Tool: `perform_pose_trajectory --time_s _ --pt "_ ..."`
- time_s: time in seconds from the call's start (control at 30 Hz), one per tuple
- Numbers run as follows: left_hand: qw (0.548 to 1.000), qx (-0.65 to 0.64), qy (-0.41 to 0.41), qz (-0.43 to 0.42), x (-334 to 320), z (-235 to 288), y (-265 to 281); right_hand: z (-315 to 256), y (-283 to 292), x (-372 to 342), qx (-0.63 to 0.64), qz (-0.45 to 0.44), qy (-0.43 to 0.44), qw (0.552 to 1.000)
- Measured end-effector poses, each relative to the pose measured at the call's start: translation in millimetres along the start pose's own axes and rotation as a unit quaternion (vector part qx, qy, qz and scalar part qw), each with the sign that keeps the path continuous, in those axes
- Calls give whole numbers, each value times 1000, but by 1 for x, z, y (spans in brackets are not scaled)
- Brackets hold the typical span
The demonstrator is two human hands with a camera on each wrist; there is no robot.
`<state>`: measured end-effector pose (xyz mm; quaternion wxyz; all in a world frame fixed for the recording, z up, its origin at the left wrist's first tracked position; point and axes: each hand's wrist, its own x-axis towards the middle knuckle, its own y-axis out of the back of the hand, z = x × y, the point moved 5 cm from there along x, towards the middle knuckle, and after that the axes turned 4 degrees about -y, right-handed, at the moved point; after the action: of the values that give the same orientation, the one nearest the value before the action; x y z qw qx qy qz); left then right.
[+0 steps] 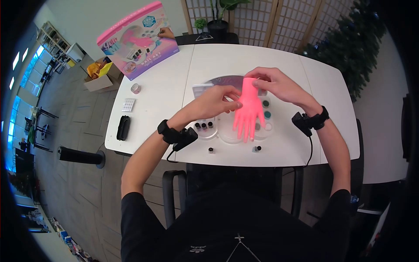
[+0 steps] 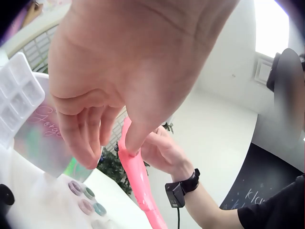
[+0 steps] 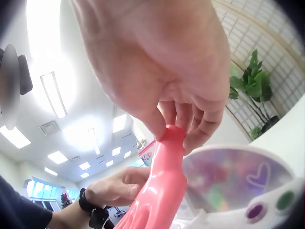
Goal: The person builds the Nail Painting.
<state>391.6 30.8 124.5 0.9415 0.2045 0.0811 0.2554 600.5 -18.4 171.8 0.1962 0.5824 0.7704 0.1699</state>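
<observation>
A glossy pink plastic model hand (image 1: 249, 107) hangs over the white table, fingers pointing toward the person. My right hand (image 1: 279, 85) grips its wrist end from above, thumb on one side and fingers on the other, as the right wrist view shows. My left hand (image 1: 211, 102) holds the model hand's side, with the thumb (image 2: 138, 138) lying on the pink surface and the index finger largely hidden. One pink fingertip (image 1: 251, 139) bears a pale nail. Beneath is a white nail-art station with an oval mirror (image 3: 233, 167) and small colour pots (image 1: 266, 104).
Several black-capped polish bottles (image 1: 204, 125) stand in the station's left side. Two more bottles, one left (image 1: 211, 150) and one right (image 1: 257, 149), are near the front edge. A toy box (image 1: 139, 41), clear jar (image 1: 135, 88), white tile sheet (image 1: 128, 105) and black case (image 1: 123, 128) sit leftward.
</observation>
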Motion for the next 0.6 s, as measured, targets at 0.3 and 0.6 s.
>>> perform_pose_trajectory --time_s 0.3,0.6 --pt "989 -124 78 -24 3 -43 4 28 -35 21 3 50 -22 998" --pt "986 -114 120 -8 6 -57 1 68 -59 22 -86 -50 -117 988"
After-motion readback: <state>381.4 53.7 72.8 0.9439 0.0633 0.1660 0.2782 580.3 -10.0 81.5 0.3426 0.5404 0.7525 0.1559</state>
